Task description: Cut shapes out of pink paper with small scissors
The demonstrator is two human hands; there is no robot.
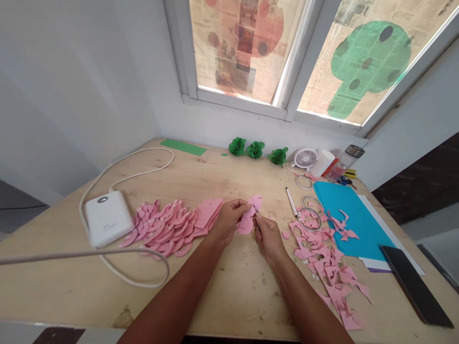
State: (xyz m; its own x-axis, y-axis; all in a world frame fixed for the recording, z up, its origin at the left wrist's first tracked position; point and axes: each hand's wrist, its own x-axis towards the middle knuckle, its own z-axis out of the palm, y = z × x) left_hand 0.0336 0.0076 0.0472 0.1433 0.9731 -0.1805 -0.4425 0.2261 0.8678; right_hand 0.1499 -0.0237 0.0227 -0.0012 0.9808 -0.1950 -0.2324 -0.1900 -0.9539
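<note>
Near the middle of the wooden table, my left hand [231,220] grips a pink paper piece [245,223] with curved edges. Close on its right, my right hand [268,235] is closed round a small dark tool, mostly hidden by the fingers, whose tip meets the paper. Left of my hands lies a long overlapping row of pink paper cutouts [175,224]. Curled pink scraps [328,267] are spread to the right of my right forearm.
A white power bank [107,219] with a looping cable lies at the left. Green paper shapes [255,149], a small fan [305,157] and a bottle [346,163] stand at the back. Blue sheets [358,220] and a black phone [416,286] lie right.
</note>
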